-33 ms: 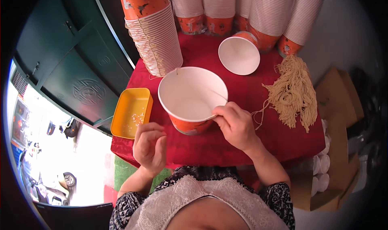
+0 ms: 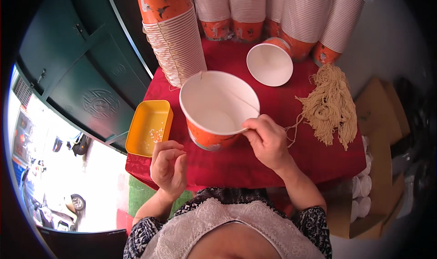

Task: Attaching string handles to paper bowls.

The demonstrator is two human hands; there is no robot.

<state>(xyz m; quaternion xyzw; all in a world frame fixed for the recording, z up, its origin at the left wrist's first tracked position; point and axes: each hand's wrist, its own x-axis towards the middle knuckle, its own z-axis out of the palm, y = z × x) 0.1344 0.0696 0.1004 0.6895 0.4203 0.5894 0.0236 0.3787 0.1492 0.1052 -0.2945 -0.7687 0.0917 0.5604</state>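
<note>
My right hand [image 2: 269, 141] pinches the near right rim of a large paper bucket [image 2: 211, 138], white inside and orange outside. The bucket leans slightly toward me above the red tablecloth. A thin thread runs across its inner wall toward my right fingers, and a short bit of string shows at the far rim. My left hand [image 2: 168, 168] hovers left of the bucket, near a yellow tray [image 2: 167, 118]. Its fingers are curled, thumb close to the fingertips; anything between them is too small to make out. Tiny white and orange bits [image 2: 156, 135] lie in the tray.
A tall stack of paper buckets [image 2: 180, 49] stands at the far left, with wrapped stacks [image 2: 302, 17] at the back. Another bucket [image 2: 270, 65] lies on its side. Beige strings [image 2: 331, 106] are heaped on the red cloth [image 2: 314, 163]. A cardboard box [image 2: 375, 190] stands beside the table.
The bucket has risen slightly and tilted more toward me, and my right hand has shifted a little right with it. My left hand has barely moved.
</note>
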